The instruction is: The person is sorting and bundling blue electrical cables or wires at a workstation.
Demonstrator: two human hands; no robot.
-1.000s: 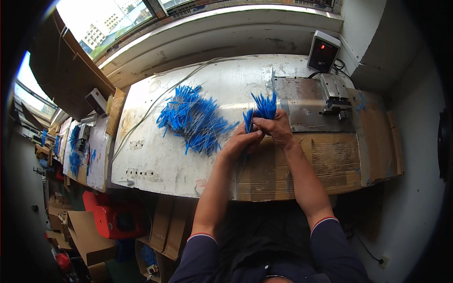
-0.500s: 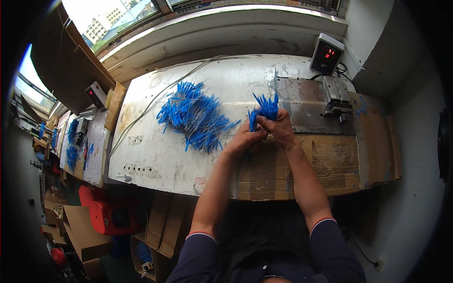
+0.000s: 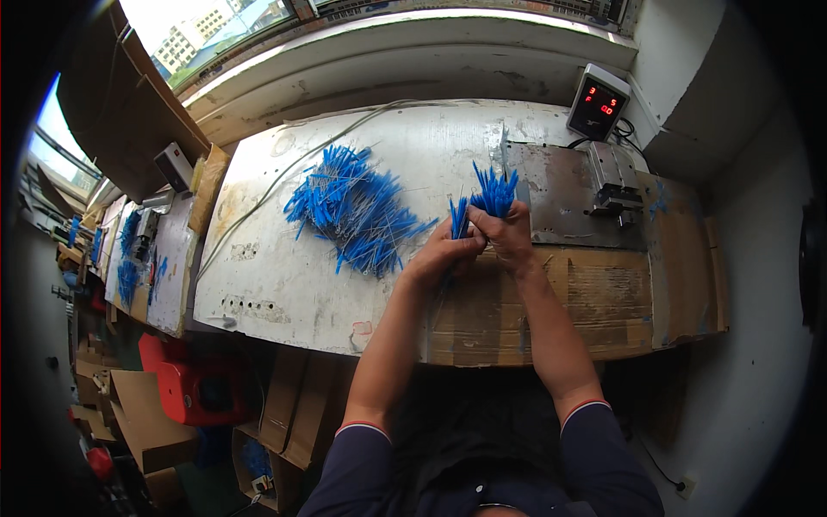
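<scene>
My left hand and my right hand are close together over the front middle of the bench. A small bunch of thin blue-ended pieces is closed in the left fingers, blue ends up. Fingers of the right hand wrap round a thicker bunch of the same blue-ended pieces, also pointing up and away from me. The lower ends of both bunches are mostly hidden by my hands. To the left lies a large loose pile of blue-ended wire-like pieces, tangled in many directions.
Right of my hands, a metal plate carries a small metal fixture. Behind it stands a display box with red digits. Cardboard covers the front right of the white bench. A cable crosses its left side; a red stool stands below.
The whole view has shifted slightly. Both hands stay together with their bunches, the right bunch showing a little higher. The display's red digits have changed.
</scene>
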